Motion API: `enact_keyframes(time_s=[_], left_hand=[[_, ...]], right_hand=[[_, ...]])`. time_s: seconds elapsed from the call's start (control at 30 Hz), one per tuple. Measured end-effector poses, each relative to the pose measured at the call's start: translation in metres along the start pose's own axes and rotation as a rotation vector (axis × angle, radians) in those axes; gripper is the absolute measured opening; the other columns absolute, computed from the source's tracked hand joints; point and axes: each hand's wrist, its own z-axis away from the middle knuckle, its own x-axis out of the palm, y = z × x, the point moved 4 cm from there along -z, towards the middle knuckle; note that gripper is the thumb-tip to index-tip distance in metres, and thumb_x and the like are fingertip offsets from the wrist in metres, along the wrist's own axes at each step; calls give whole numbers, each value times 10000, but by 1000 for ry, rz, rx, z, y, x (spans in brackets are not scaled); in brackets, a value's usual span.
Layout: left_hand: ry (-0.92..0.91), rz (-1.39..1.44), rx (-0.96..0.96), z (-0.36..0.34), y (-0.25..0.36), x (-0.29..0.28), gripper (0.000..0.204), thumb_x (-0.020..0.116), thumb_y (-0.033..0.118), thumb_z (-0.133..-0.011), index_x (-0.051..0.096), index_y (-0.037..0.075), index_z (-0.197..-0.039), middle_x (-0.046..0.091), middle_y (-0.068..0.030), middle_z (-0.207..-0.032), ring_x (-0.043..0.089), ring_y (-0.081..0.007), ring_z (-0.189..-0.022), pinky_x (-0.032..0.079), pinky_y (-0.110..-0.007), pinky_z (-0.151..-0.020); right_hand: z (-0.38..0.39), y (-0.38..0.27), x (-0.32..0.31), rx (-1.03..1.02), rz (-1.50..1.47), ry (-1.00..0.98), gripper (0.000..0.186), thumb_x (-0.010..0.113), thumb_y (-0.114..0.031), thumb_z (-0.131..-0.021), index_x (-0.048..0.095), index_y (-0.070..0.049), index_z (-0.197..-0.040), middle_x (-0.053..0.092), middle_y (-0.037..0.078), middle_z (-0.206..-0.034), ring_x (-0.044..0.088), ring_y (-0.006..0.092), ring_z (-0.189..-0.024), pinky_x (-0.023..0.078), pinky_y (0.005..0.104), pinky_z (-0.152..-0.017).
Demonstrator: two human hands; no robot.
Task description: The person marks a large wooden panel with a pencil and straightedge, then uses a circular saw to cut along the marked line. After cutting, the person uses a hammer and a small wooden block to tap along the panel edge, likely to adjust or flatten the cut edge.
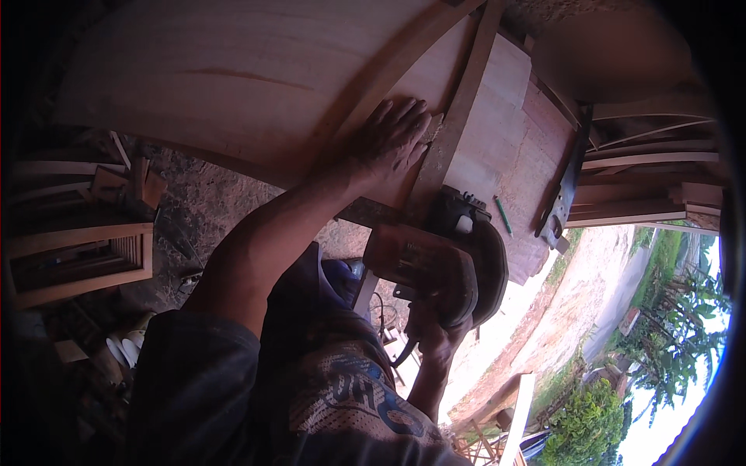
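My left hand lies flat with its fingers stretched over a pale wooden board, beside a long wooden strip. My right hand is wrapped round the rear of a dark red and black hand-held power tool with a rounded guard; its exact kind is unclear. The tool's front rests at the near end of the strip, in line with it. Part of my right hand's fingers is hidden behind the tool. A curved strip crosses the board left of the straight one.
A green pencil and a handsaw lie on the boards to the right. Stacked timber stands beyond. At left are a wooden frame and offcuts on the dirt floor. Sunlit ground shows at lower right.
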Motion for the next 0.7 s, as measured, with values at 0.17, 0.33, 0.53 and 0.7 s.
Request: enact_keyframes(time_s=[0.17,0.33,0.53,0.7], left_hand=[[-44,30,-29,-1,2,1,564,478,358,-1023,435,-2,-1454,407,-181,-1540,349,-309,-1454,268,-533,-1181],[-107,34,-26,-5,3,3,572,483,334,-1018,407,-7,-1470,370,-197,-1563,330,-318,-1469,250,-545,-1190],[-131,58,-16,-5,6,-4,601,495,323,-1004,375,-11,-1488,349,-191,-1578,300,-320,-1485,225,-542,-1201],[-158,-4,-26,-4,3,5,634,478,353,-1008,339,-3,-1514,301,-175,-1607,248,-293,-1509,174,-535,-1220]], right_hand=[[-9,-5,2,-103,37,-17,168,666,5,-820,627,-6,-982,610,3,-696,544,69,-547,436,228,-495],[-19,-23,9,-139,39,-9,150,654,-22,-820,631,-24,-968,615,-11,-721,544,57,-571,420,216,-505],[-34,-41,15,-159,83,-1,119,647,-23,-845,636,-49,-960,602,-40,-735,525,41,-608,420,222,-538],[-43,-45,18,-162,15,-31,115,646,-23,-859,639,-55,-969,598,-36,-719,528,38,-586,410,216,-512]])
